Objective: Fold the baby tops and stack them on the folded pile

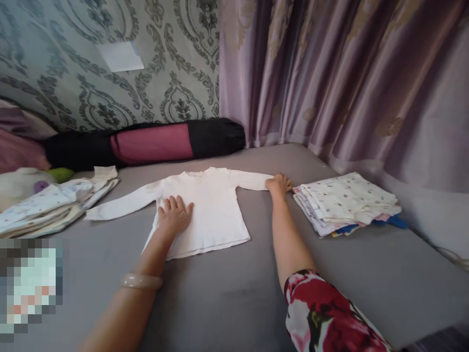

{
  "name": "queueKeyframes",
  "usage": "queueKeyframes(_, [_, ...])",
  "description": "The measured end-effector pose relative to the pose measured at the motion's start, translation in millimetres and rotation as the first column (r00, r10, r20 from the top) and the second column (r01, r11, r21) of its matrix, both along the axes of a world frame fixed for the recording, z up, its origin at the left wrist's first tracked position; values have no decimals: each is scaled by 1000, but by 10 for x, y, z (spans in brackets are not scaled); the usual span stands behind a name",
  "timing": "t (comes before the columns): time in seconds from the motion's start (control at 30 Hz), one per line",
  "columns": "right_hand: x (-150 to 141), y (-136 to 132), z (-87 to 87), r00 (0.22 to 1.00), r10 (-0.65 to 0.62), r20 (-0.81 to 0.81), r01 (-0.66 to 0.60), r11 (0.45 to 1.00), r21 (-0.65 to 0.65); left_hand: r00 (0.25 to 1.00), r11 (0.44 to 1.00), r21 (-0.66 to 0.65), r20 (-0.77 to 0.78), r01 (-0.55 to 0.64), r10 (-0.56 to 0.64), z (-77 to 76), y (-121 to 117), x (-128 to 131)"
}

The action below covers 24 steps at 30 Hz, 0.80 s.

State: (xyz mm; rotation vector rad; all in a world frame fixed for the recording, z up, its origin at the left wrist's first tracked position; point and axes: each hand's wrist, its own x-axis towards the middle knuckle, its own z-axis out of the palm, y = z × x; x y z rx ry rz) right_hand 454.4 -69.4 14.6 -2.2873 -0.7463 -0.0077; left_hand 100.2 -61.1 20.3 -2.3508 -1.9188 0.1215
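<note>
A white long-sleeved shirt (210,215) lies spread out on the grey bed surface (234,298), its neckline away from me and both sleeves stretched sideways. My left hand (175,213) rests flat on the left part of the shirt's body, fingers spread. At the cuff end of the right sleeve, my right hand (280,184) presses down with its fingers apart, covering the cuff. Just beyond that hand sits a stack of folded clothes (348,198), a small-patterned cream piece on top.
Another pile of light clothes (62,200) lies at the left beside a plush toy (22,183). Along the wall stretches a long black and dark pink bag (154,143). Purple curtains (311,73) hang behind the right side. A blurred patch covers the lower left corner.
</note>
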Motion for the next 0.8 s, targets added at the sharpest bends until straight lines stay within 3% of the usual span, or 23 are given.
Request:
queueKeyframes(0.17, [23, 8, 14, 999, 9, 31, -4, 988, -156, 999, 1000, 17, -42, 12, -12, 33, -4, 27])
queueKeyframes(0.5, [-4, -33, 157, 996, 81, -28, -85, 965, -249, 1000, 989, -150, -4, -8, 7, 241, 263, 79])
queueKeyframes(0.63, [-20, -1, 271, 982, 177, -63, -185, 970, -156, 970, 984, -95, 209, 147, -125, 206, 423, 270])
queueKeyframes(0.8, [-25, 154, 295, 929, 296, -222, -262, 950, 172, 778, 893, 33, 478, 449, -408, 60, 645, 686])
